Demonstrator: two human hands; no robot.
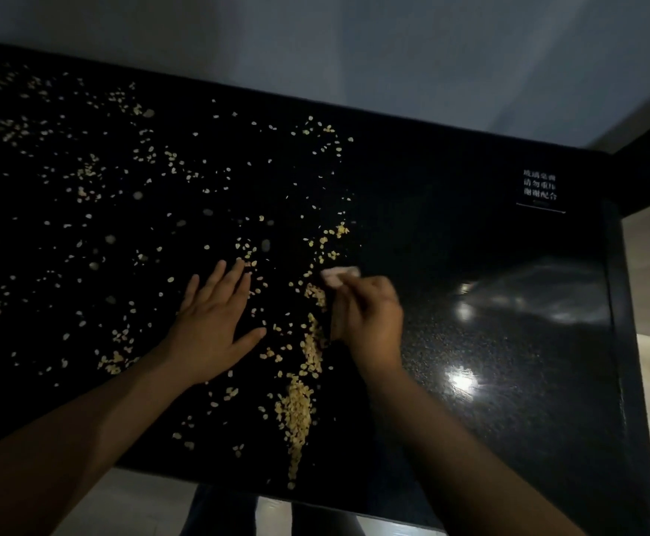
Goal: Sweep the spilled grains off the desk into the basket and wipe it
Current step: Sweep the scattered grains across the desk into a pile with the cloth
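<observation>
A person is standing at a dark, glossy desk [489, 342] and looking down at both hands. Judging by the scene, the sweeping step is under way and wiping is not yet due, because pale grains [300, 404] are lying across most of the surface.

The right grip [366, 323] is curling around a small pale pad [341, 274], possibly a cloth or sponge; blur is hiding which. Its knuckles are facing up and its wrist is sitting low. The forearm is reaching in from the near right. The pad is poking out past the fingers on the far side, seemingly touching the desk.

Just left of this grip, grains are gathering into a thick ridge that is running back toward the near edge. Between the two grips, looser grains are lying scattered.

The left grip [211, 330] is resting wide and flat, palm down with fingers spread, and is holding nothing. Beyond it and to its left, grains are thinning out toward the far corner. Right of the right grip, the desk is showing bright reflections, with a white label [540, 189] well beyond.

The basket is not showing anywhere. The next move is probably dragging the ridge off the near edge, which calls for the basket waiting below and gentle strokes so the grains are not skipping away.
</observation>
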